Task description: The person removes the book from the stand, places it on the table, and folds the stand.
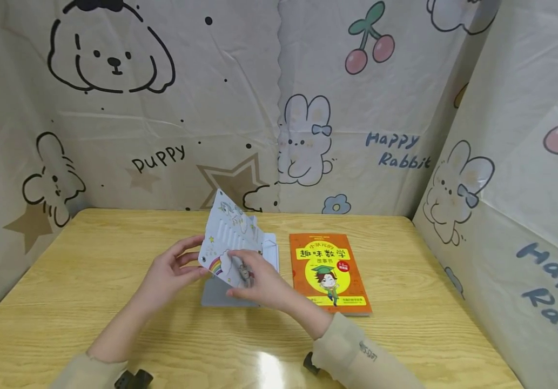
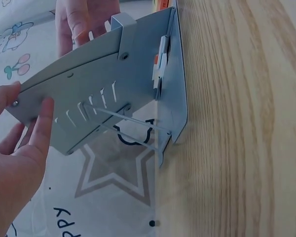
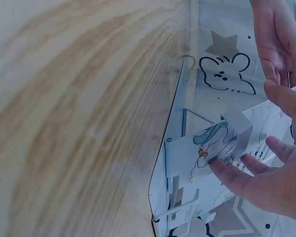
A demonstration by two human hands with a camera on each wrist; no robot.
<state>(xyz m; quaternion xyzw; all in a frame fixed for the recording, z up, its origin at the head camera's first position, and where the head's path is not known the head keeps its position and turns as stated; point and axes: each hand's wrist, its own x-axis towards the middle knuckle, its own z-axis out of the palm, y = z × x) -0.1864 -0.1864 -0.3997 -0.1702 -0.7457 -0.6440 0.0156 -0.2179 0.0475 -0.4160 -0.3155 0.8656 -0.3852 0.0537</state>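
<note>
A pale metal book stand (image 1: 232,232), printed with a unicorn, stars and a rainbow, stands on the table with its slotted panel tilted up from a flat base (image 1: 225,294). My left hand (image 1: 169,273) pinches the panel's left edge; the left wrist view shows fingers (image 2: 45,116) against the plain grey back. Across the panel's printed front, my right hand (image 1: 264,278) reaches with loosely spread fingers. In the right wrist view its fingertips (image 3: 222,170) touch the print beside a bent metal tab (image 3: 242,133). Thin wire supports (image 2: 128,121) run between panel and base.
An orange book (image 1: 329,275) with a cartoon figure on its cover lies right of the stand. The wooden table (image 1: 89,259) meets cloth-covered walls (image 1: 230,108) at the back and sides.
</note>
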